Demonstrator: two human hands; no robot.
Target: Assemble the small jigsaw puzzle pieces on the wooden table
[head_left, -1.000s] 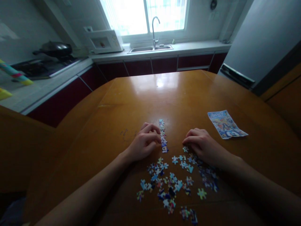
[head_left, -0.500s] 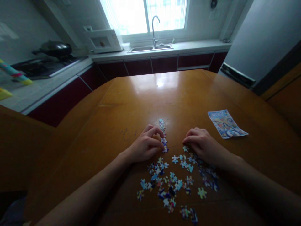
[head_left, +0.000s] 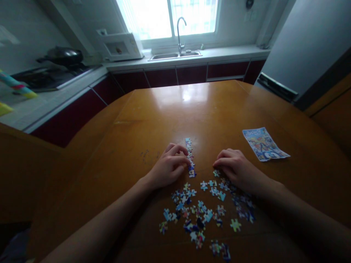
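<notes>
A narrow strip of joined jigsaw pieces (head_left: 189,148) lies on the wooden table, running away from me. My left hand (head_left: 171,164) is at its left side, fingers bent and somewhat apart, fingertips touching the strip's edge near its lower half. To the right, my right hand (head_left: 236,166) rests on the table with fingers curled together; whether anything is under them is hidden. One loose jigsaw piece (head_left: 216,173) lies just below those fingertips. Many more loose jigsaw pieces (head_left: 200,206) are scattered between and in front of my forearms, some partly under the right wrist.
A creased picture sheet (head_left: 263,144) lies on the table (head_left: 153,120) beyond my right hand. Around the table are a counter with a sink (head_left: 164,56), a microwave (head_left: 120,46), a stove with a wok (head_left: 64,56), and a fridge (head_left: 298,51).
My left thumb and fingers have drawn closer together and shifted slightly up along the strip, uncovering its lower end. My right hand and the loose pieces look unmoved.
</notes>
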